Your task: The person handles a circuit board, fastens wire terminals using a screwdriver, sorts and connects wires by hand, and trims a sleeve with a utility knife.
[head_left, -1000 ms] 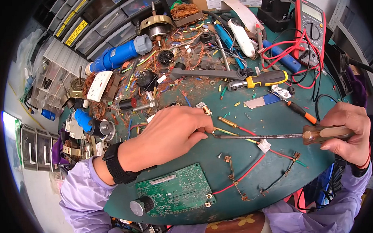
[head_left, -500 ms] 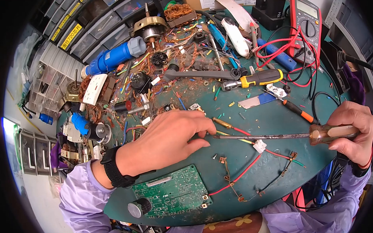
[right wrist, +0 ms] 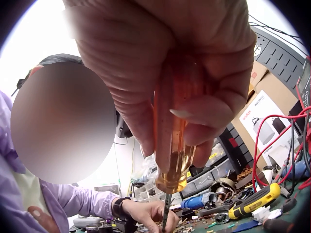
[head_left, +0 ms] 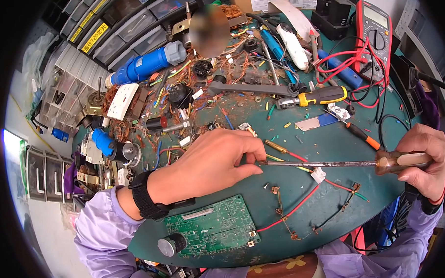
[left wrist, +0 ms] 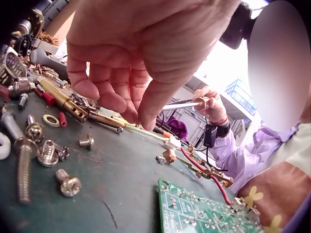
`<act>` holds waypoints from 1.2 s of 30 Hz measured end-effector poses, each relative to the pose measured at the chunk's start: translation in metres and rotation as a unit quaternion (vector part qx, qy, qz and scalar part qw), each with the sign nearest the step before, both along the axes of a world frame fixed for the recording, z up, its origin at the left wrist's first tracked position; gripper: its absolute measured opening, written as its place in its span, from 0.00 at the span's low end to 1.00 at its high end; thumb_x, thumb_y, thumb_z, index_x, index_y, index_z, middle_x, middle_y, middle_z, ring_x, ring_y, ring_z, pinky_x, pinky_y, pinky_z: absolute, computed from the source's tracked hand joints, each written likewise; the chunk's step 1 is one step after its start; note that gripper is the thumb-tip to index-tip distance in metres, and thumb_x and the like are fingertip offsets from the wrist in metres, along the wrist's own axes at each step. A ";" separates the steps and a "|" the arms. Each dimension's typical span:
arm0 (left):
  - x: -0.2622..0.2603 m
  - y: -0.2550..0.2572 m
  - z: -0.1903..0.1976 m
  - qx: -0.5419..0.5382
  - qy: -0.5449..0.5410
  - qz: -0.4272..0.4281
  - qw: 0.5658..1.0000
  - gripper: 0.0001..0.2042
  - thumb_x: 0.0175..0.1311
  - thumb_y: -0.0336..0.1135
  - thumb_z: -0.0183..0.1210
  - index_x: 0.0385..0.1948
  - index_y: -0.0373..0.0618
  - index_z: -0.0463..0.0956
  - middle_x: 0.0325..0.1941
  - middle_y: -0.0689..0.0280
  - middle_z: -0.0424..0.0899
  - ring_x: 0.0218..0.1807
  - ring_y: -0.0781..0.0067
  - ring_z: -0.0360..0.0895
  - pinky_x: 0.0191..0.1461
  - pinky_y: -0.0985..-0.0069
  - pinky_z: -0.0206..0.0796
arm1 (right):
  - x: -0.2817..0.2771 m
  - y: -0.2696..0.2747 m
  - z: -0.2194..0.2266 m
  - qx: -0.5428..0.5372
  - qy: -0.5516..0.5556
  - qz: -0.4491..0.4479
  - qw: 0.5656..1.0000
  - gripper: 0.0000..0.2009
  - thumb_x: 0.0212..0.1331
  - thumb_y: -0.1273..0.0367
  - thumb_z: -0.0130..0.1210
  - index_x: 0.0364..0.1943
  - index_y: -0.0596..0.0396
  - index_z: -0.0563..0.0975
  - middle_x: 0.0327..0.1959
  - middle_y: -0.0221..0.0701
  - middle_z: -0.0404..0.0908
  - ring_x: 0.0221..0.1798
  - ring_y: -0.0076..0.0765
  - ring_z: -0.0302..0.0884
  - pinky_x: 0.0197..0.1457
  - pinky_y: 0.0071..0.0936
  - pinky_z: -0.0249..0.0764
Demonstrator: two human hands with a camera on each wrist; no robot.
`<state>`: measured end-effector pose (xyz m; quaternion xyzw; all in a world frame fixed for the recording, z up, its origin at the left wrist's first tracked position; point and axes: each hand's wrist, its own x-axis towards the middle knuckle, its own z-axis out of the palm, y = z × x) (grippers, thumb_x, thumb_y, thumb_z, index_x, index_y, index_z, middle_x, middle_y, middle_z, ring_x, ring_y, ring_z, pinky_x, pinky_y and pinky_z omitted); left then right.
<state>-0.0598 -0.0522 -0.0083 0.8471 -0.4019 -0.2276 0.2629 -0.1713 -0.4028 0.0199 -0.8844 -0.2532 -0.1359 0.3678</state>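
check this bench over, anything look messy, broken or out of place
Yes, it's messy: brown stringy debris and wire offcuts are strewn among parts across the table. The multimeter's red leads are tangled. The circuit board lies uncased; I can't tell whether it's damaged.

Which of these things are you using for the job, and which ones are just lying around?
Looks part of the job:
The screwdriver, gripped in the right hand
Maybe something small at the left hand; fingers hide it

Probably just lying about:
The red multimeter
The yellow-and-black handled tool
The big blue connector
The green circuit board
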 end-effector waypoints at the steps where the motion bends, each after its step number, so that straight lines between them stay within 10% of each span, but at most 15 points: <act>1: 0.000 0.000 0.000 0.004 -0.001 0.000 1.000 0.07 0.54 0.29 0.65 0.33 0.42 0.77 0.29 0.67 0.78 0.29 0.74 0.76 0.30 0.77 0.65 | 0.000 -0.001 0.000 -0.004 -0.003 0.004 1.000 0.22 0.36 0.58 0.74 0.27 0.63 0.79 0.23 0.38 0.79 0.23 0.32 0.76 0.26 0.23 0.69; 36: -0.014 0.015 0.000 -0.017 -0.051 0.003 0.999 0.04 0.53 0.27 0.62 0.29 0.42 0.78 0.27 0.63 0.77 0.27 0.65 0.75 0.30 0.70 0.64 | -0.014 0.003 0.027 -0.104 0.082 0.006 0.991 0.28 0.48 0.49 0.66 0.39 0.61 0.73 0.30 0.36 0.73 0.30 0.30 0.70 0.32 0.26 0.65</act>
